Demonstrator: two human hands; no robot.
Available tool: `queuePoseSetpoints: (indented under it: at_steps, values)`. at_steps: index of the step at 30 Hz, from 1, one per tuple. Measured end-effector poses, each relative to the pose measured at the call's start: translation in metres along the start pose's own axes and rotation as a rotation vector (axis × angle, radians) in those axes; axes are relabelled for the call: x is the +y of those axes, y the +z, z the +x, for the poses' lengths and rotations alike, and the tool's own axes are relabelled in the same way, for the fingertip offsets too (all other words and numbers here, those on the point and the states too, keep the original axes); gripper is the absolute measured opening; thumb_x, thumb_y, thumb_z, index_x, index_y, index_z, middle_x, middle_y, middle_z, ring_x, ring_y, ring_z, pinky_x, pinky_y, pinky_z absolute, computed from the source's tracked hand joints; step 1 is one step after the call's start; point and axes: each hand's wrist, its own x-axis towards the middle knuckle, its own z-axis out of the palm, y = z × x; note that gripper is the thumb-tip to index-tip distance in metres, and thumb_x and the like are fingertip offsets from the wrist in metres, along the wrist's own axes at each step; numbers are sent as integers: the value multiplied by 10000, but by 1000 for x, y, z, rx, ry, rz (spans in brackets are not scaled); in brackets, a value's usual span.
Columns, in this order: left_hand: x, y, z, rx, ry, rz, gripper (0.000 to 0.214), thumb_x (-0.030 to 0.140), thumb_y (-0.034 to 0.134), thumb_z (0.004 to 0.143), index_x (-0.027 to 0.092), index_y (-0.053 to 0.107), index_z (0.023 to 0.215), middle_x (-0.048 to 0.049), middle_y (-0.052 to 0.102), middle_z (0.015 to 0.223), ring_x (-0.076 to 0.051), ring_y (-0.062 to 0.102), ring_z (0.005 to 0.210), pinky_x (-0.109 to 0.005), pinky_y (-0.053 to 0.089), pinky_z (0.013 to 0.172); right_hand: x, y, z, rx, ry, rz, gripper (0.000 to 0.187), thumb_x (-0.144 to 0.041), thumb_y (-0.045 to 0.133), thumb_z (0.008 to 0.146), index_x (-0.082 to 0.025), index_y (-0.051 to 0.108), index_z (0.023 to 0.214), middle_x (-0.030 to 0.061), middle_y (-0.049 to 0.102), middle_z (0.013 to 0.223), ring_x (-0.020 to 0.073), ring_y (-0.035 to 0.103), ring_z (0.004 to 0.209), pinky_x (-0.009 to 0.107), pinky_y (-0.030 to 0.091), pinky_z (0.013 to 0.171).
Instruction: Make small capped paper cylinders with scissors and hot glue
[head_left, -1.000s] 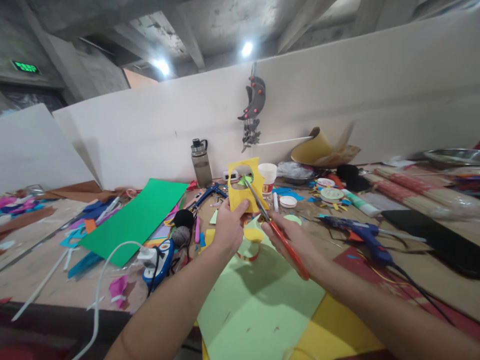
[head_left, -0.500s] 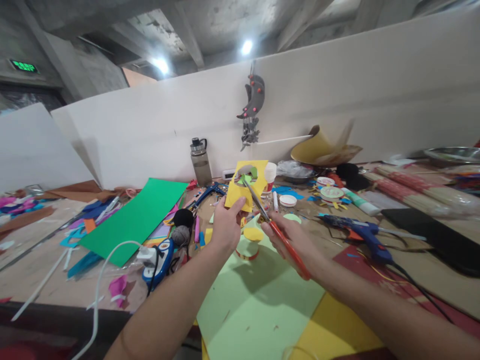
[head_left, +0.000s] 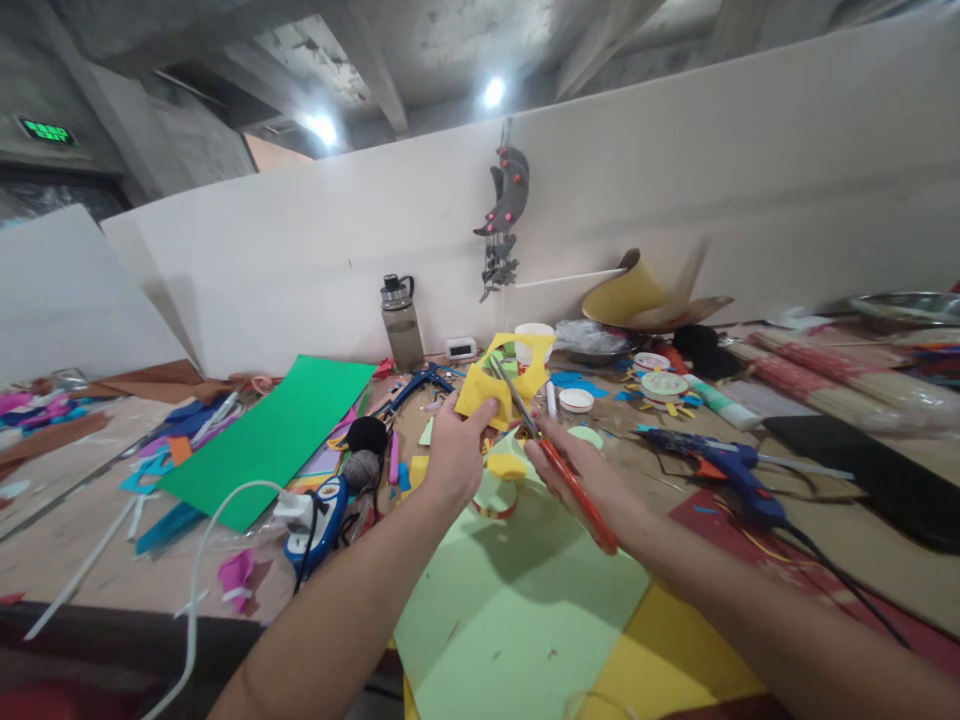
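Note:
My left hand (head_left: 459, 448) pinches a piece of yellow paper (head_left: 480, 395) by its lower edge, thumb on top. A rounded opening has been cut in the sheet. My right hand (head_left: 566, 462) is wrapped round the red handles of a pair of scissors (head_left: 574, 490); their blades point up and left and lie against the paper near the opening. Just below both hands is a paper cup or ring with a red band (head_left: 495, 500), and a yellow paper piece (head_left: 507, 466) beside it. Beneath them lies a large pale green sheet (head_left: 517, 610).
Left are a green sheet (head_left: 270, 435), a blue power strip (head_left: 319, 520) with a white cable, and yarn balls (head_left: 366, 450). A bottle (head_left: 403, 325) stands by the white partition. On the right lie a blue glue gun (head_left: 720, 465) and a black board (head_left: 870, 480).
The yellow paper has tilted and bent to the right, its cut opening now spread wider. The scissors have shifted slightly with it. Both hands keep their hold.

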Motion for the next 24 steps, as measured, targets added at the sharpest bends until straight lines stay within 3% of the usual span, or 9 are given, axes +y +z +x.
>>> queuePoseSetpoints:
  at_steps: [12,24]
  values:
    - [-3,0,-2,8,9,-6,418,272,852,571,168,627,909,-16,700,822,-100,610,648,-210,431,595,-3,3,-2,8,39,39,436,-608,492,862,-206,554,1016,-61,422,551,130,415,506,259,338,481]
    - [-3,-1,0,-14,3,-12,403,258,846,584,163,624,907,-43,715,893,-119,646,712,-222,469,644,5,5,-2,42,-17,-13,334,-531,441,917,-215,542,957,-61,428,541,116,398,466,251,339,463]
